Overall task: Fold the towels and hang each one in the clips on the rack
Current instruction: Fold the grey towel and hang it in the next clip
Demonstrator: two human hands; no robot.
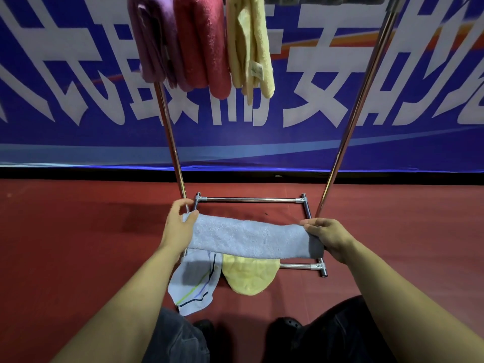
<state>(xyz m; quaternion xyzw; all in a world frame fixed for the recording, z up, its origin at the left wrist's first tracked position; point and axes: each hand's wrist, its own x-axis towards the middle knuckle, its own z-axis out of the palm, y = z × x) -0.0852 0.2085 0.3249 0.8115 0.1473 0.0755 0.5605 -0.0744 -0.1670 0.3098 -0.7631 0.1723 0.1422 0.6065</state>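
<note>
The person holds a pale blue towel (251,238) stretched out flat between both hands. The left hand (179,226) pinches one short end with thumb on top and fingers under. The right hand (328,235) grips the other short end, fingers curled over the edge. Held tight like this, the towel stays a long, neat strip and does not flop open. It looks already folded the long way, so the next fold is likely end to end, to make it short enough to hang.

The towel hangs in the air over the front bar of the rack (296,265), low down near the floor (78,244).

Up at the top edge of the view, three folded towels hang side by side: a purple towel (153,40), a red towel (201,45) and a yellow towel (248,45). They hang near the rack's left pole, so there is still room toward the right pole. The clips cannot be seen from here.

Two more wait on the floor by the rack's front bar: a white striped towel (195,284) and a round yellow cloth (251,275), just beside each other. They lie close to the person's feet, easy to pick up next.
</note>
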